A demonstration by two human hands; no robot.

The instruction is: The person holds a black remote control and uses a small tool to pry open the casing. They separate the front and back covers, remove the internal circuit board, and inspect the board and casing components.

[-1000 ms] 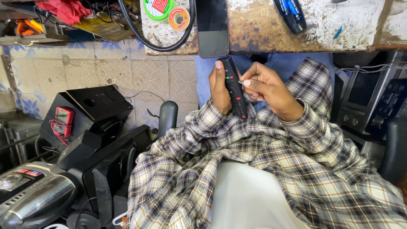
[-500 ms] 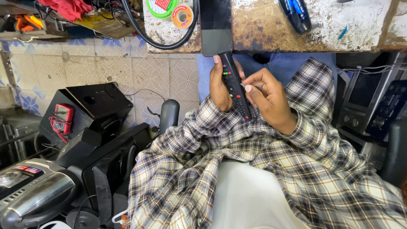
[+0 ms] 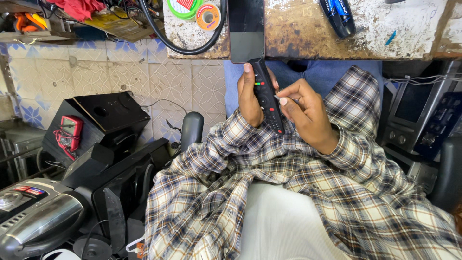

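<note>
Gripping a slim black remote point(image 3: 266, 94) upright in front of the chest, just below the edge of the worn surface point(image 3: 385, 33), the left hand point(image 3: 251, 98) is wrapped round its lower body with the thumb up along the side, while the right hand point(image 3: 308, 113) pinches a thin pick point(image 3: 284, 98) against the remote's right edge. It looks light, stiff and smooth-sided, likely best clasped round the middle; both forearms in plaid sleeves point(image 3: 269, 159) angle up from the lap, wrists bent inward
</note>
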